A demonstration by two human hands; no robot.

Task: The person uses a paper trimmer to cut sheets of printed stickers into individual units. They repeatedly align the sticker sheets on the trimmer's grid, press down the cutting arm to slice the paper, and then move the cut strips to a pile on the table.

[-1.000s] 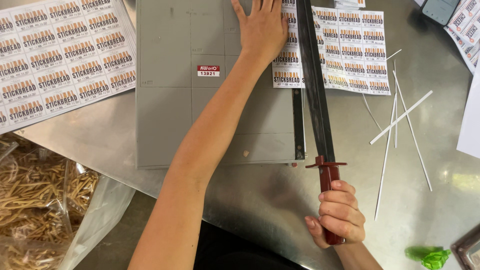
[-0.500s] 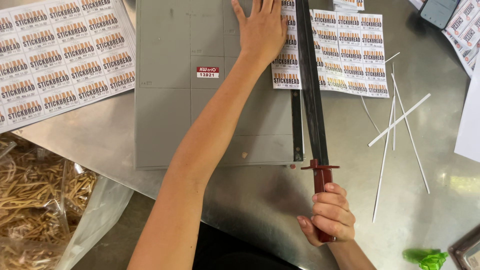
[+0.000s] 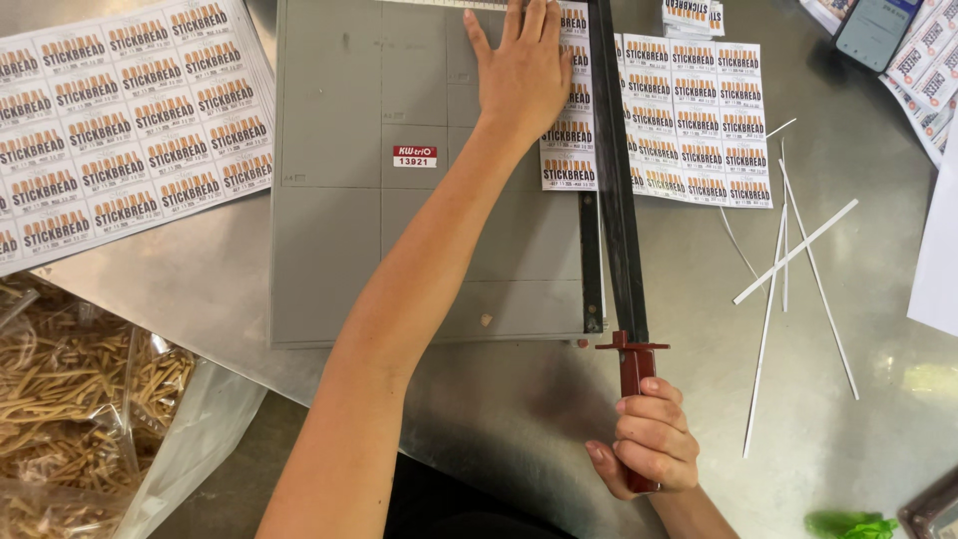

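Observation:
A grey guillotine paper cutter (image 3: 399, 240) lies on a steel table. My left hand (image 3: 524, 75) presses flat on a sheet of printed labels (image 3: 699, 120) that spans the cutting edge. My right hand (image 3: 649, 444) grips the red handle (image 3: 635, 364) of the long black cutter blade (image 3: 619, 170), which lies down along the board's right edge, over the label sheet.
Another label sheet (image 3: 120, 130) lies at the left. Several thin white paper offcuts (image 3: 793, 255) are scattered right of the cutter. Clear bags of thin breadsticks (image 3: 80, 399) sit at the lower left. A phone (image 3: 873, 25) and more sheets lie at the top right; something green (image 3: 843, 524) at the bottom right.
The blade has come down flat against the board, with my right hand still on the handle. My left hand stays pressed on the labels.

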